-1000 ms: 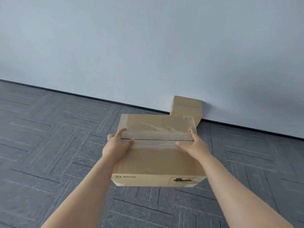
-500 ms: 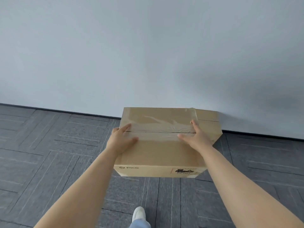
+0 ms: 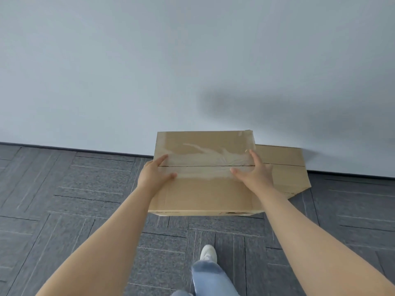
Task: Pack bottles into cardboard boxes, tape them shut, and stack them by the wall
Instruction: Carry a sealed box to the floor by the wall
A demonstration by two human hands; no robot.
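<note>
I carry a brown cardboard box [image 3: 205, 193] whose top seam is sealed with clear tape. My left hand [image 3: 155, 173] grips its left edge with the thumb on top. On the right edge, my right hand [image 3: 253, 174] holds it the same way. A second closed cardboard box [image 3: 284, 169] rests on the floor against the wall, partly hidden behind and right of the carried box. No bottles are visible.
A plain white wall [image 3: 192, 71] with a dark baseboard stands straight ahead. Grey carpet tiles [image 3: 74, 199] cover the floor. My leg in blue jeans with a white shoe [image 3: 208, 253] steps forward below the box.
I have walked closer to the wall with the box held in both hands. The box on the floor looks larger and sits right behind the carried one. My foot has come into view.
</note>
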